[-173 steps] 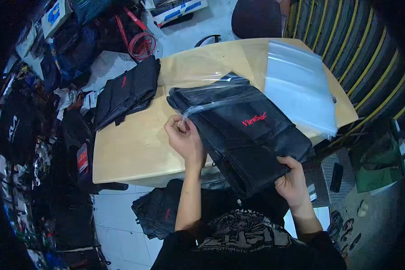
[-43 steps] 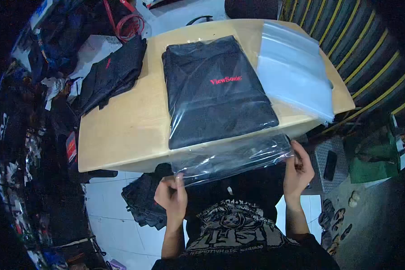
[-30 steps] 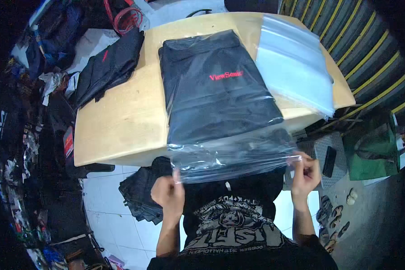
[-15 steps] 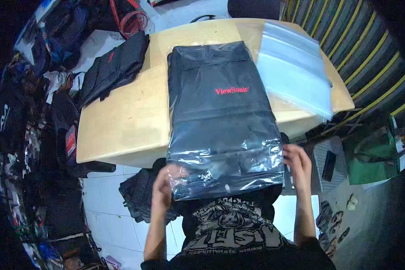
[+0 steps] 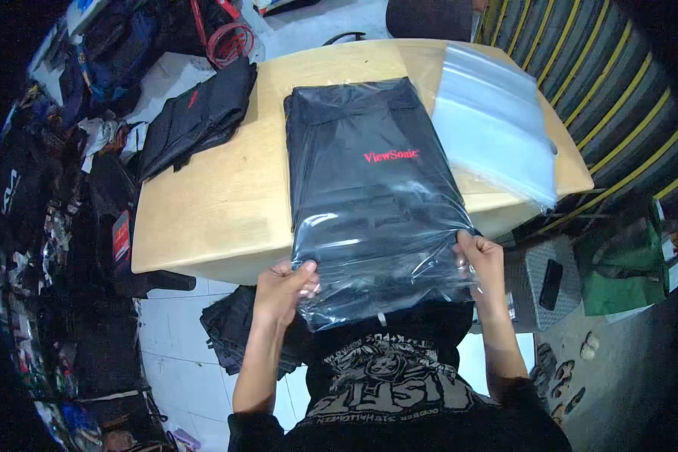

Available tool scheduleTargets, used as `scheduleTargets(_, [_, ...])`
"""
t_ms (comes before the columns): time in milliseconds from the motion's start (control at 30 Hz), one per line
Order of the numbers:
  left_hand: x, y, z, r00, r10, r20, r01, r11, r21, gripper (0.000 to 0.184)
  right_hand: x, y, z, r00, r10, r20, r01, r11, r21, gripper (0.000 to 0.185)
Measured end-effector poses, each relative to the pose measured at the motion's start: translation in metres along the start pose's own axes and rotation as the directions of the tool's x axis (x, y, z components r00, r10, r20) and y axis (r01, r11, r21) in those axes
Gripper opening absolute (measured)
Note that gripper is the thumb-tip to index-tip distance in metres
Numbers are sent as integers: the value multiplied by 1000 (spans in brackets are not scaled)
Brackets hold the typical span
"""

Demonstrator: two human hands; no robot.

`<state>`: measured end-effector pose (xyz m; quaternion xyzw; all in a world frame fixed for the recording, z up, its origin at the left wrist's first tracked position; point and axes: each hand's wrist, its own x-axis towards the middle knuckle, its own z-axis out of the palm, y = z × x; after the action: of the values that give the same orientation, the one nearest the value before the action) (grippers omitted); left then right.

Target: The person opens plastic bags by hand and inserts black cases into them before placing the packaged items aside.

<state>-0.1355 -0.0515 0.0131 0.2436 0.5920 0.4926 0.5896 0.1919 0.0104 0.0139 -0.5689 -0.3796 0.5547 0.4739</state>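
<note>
A folded black bag with red "ViewSonic" lettering (image 5: 369, 135) lies inside a clear plastic sleeve (image 5: 384, 279) on the wooden table (image 5: 211, 218). The sleeve's near end hangs over the table's front edge. My left hand (image 5: 285, 292) pinches the sleeve's left side, thumb on top. On the right side, my right hand (image 5: 481, 267) grips the sleeve the same way, near the bag's lower corner. Some fingertips show through the film. A stack of clear plastic sleeves (image 5: 493, 120) lies at the table's right. Another folded black bag (image 5: 200, 117) rests at its left edge.
Below the table's front edge, more black bags (image 5: 241, 331) lie on the tiled floor. A grey woven box (image 5: 546, 290) with a dark phone-like object (image 5: 551, 285) stands at the right, beside a green bag (image 5: 625, 264). Dark cluttered goods fill the left.
The bag, beside the sleeve being handled earlier, now lies flat inside it. Since half a second ago, both hands have moved up along the sleeve's sides and closed on the film.
</note>
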Motion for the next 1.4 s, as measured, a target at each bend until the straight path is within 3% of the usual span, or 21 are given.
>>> scheduleTargets(33, [-2,-4,5,996,84,31,-81,993,-83,8,0,0,1,1000,-15,-11,15,1000,7,28])
scheduleTargets(167, [-8,-4,4,997,18,69,-7,988,-153,10,3,-1,5,1000,-20,-9,20,994,107,27])
scheduleTargets(267, [-5,-10,5,998,47,52,-36,981,-191,10,3,-2,6,999,-28,38,20,983,184,27])
scheduleTargets(333, [-5,-6,8,1000,17,25,-14,992,-129,12,4,-4,6,996,-49,69,33,976,217,28])
scheduleTargets(367, [-6,-5,9,1000,10,13,-9,993,-116,13,4,-2,10,995,-97,24,92,982,164,31])
scheduleTargets(433, [-7,-7,11,998,-19,-54,16,998,-55,18,6,4,8,999,-37,17,33,981,191,29])
scheduleTargets(567, [-9,-9,-3,995,20,102,-14,998,-58,20,0,-6,6,999,50,21,-51,998,42,19])
scheduleTargets(667, [-13,-8,-9,972,140,191,-127,989,-81,23,8,-1,-21,948,-42,315,59,997,-46,13])
scheduleTargets(700, [-14,-6,-17,970,100,221,-96,995,-29,39,9,-4,-34,906,50,420,-19,997,-78,21])
scheduleTargets(800, [-27,0,-16,935,79,345,-49,994,-96,54,-9,-21,-42,795,184,578,-200,979,-37,53])
scheduleTargets(833, [-35,7,-15,937,-47,346,59,998,-23,64,-5,-8,-50,780,174,601,-150,985,-89,75])
scheduleTargets(933, [-42,-3,-20,917,-82,390,76,997,29,64,-13,-6,-60,772,356,526,-296,935,-197,73])
scheduleTargets(967, [-45,-5,-24,906,-109,409,93,994,60,64,-15,4,-66,783,305,542,-255,952,-167,61])
scheduleTargets(1033, [-54,-12,-31,900,-77,428,46,995,84,60,-19,8,-66,827,323,459,-227,941,-253,51])
scheduleTargets(1067, [-59,-15,-32,907,-125,402,97,991,89,58,-22,10,-67,847,331,416,-218,930,-295,46])
scheduleTargets(1133, [-66,-17,-34,912,-213,351,191,977,98,55,-28,14,-69,865,277,418,-169,946,-277,43])
scheduleTargets(1200, [-72,-27,-36,898,-223,379,183,973,138,50,-33,15,-71,879,222,422,-116,958,-263,40])
scheduleTargets(1267, [-79,-37,-37,901,-59,429,25,996,84,50,-39,3,-77,806,259,532,-91,943,-321,46])
scheduleTargets(1333, [-85,-32,-34,917,-90,389,58,994,92,53,-42,-1,-84,752,289,592,-31,913,-407,50])
scheduleTargets(1400, [-87,-32,-35,919,-133,371,85,986,141,54,-42,-3,-88,721,345,601,-143,923,-359,53])
